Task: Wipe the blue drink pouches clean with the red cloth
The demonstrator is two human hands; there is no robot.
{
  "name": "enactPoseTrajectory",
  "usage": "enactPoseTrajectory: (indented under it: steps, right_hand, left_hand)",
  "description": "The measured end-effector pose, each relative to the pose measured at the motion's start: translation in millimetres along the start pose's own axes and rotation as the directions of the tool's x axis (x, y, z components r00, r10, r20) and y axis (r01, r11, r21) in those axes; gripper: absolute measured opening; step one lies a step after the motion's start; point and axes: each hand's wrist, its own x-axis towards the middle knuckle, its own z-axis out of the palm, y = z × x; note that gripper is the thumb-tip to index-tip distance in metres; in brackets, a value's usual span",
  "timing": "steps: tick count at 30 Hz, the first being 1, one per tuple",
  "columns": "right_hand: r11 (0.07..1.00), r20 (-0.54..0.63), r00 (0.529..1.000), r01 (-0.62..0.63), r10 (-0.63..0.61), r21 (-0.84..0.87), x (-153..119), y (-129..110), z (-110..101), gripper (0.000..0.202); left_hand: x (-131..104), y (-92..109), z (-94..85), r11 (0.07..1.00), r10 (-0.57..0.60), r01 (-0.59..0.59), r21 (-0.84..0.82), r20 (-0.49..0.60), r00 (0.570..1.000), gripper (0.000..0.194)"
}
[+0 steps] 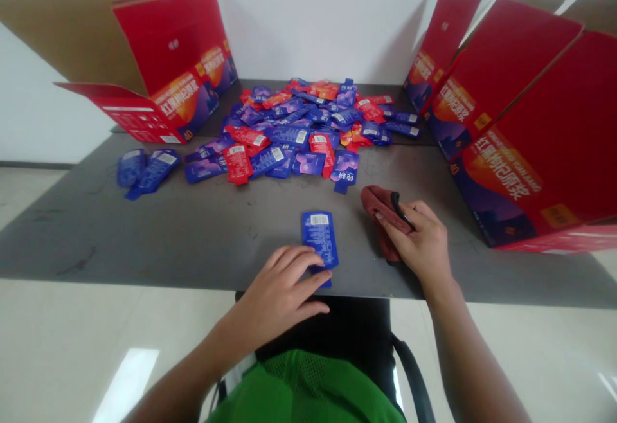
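Observation:
A blue pouch [320, 236] with a white barcode label lies flat near the table's front edge. Over its lower left side rests my left hand [289, 285], fingers apart, the fingertips at the pouch's lower end. My right hand [424, 236] grips a folded reddish-brown cloth [383, 207] with a dark edge, to the right of the pouch. Farther back is a loose heap of blue and red pouches [299, 127]. A few more blue pouches [153, 171] lie apart on the left.
An open red carton [164, 76] stands at the back left of the grey table [96, 230]. More open red cartons [511, 134] line the right side. A black chair [409, 371] shows below the front edge.

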Motion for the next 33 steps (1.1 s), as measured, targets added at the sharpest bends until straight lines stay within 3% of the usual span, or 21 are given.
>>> enactPoseTrajectory:
  steps: [4,7,9,11,13,15,16,19,23,25,29,31,33]
  right_hand:
    - [0.999,0.030,0.998,0.048,-0.048,-0.004,8.5,-6.6,-5.8,0.018]
    - [0.990,0.069,0.989,0.130,-0.134,0.053,14.9,-28.8,-7.5,0.016]
    - [0.971,0.161,0.960,0.214,-0.230,0.110,14.4,-49.4,-3.4,0.019]
    - [0.935,0.313,0.881,0.320,-0.354,0.156,10.3,-67.6,6.1,0.027]
    - [0.886,0.456,0.761,0.418,-0.461,0.198,6.9,-77.1,19.7,0.031]
    - [0.849,0.512,0.683,0.476,-0.521,0.229,9.8,-75.0,33.9,0.032]
    - [0.842,0.509,0.677,0.490,-0.531,0.227,14.8,-70.2,40.0,0.033]
    - [0.857,0.443,0.745,0.501,-0.498,0.121,38.6,-51.6,48.9,0.034]
    - [0.875,0.355,0.818,0.484,-0.453,0.001,51.3,-49.3,36.4,0.032]
    - [0.874,0.360,0.810,0.485,-0.463,0.033,38.7,-59.9,28.4,0.033]
    - [0.815,0.504,0.664,0.557,-0.553,0.160,16.9,-68.6,31.8,0.033]
    - [0.826,0.505,0.678,0.547,-0.534,0.137,26.6,-57.7,41.2,0.034]
    - [0.853,0.463,0.746,0.521,-0.478,0.040,46.0,-42.8,48.1,0.036]
  left_hand:
    - [-17.8,12.8,14.5,0.995,-0.016,0.026,0.092,-0.115,0.993,0.043]
    - [-25.1,14.0,25.0,0.995,-0.010,0.029,0.095,-0.197,0.980,0.032]
    - [-27.2,13.1,29.5,0.995,0.000,0.023,0.102,-0.221,0.975,0.029]
    - [-27.8,12.3,32.4,0.993,0.012,0.017,0.120,-0.235,0.972,0.028]
    - [-27.6,11.9,34.2,0.991,0.015,0.021,0.134,-0.258,0.966,0.026]
    - [-27.2,12.0,35.5,0.991,0.012,0.026,0.132,-0.279,0.960,0.026]
    - [-26.9,12.1,35.9,0.992,0.009,0.028,0.127,-0.282,0.959,0.026]
    - [-25.7,12.9,36.5,0.994,0.004,0.028,0.106,-0.282,0.959,0.024]
    - [-24.2,14.0,36.6,0.994,-0.008,0.041,0.103,-0.304,0.953,0.021]
    - [-24.2,14.1,37.2,0.993,-0.010,0.045,0.106,-0.314,0.949,0.021]
    - [-24.2,13.6,38.3,0.993,-0.014,0.052,0.107,-0.332,0.943,0.021]
    - [-23.5,13.3,38.2,0.994,-0.008,0.044,0.098,-0.336,0.942,0.020]
    - [-22.4,12.9,38.0,0.996,0.004,0.028,0.087,-0.343,0.939,0.019]
